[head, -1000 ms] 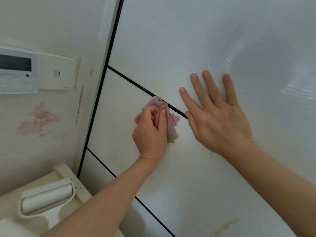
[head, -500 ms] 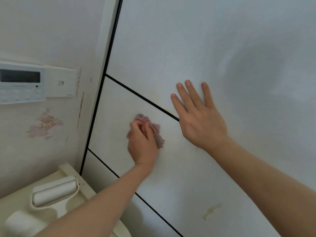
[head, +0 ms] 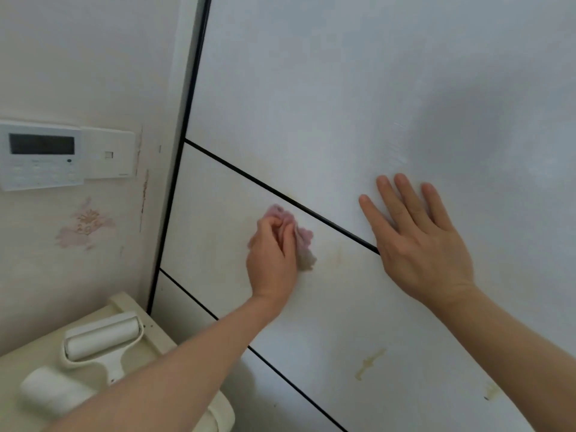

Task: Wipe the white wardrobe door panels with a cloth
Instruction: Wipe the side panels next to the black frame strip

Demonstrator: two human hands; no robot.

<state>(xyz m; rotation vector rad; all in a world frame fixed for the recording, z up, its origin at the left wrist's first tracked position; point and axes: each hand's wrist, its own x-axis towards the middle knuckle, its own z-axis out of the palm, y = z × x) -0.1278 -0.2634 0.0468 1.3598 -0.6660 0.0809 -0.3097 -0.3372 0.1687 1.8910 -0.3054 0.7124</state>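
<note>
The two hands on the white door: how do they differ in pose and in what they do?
The left hand is curled and grips the pink cloth; the right hand lies flat with straight fingers and holds nothing. The left sits below the black seam; the right lies across it. Both touch the door.

two hands [head: 272, 260] [head: 417, 244], one cloth [head: 304, 241], three panels [head: 311, 88] [head: 218, 219] [head: 249, 385]

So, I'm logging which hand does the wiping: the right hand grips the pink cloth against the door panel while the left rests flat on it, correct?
Hands are swapped. In the head view the left hand grips the pink cloth against the door panel, while the right hand rests flat on it.
</note>
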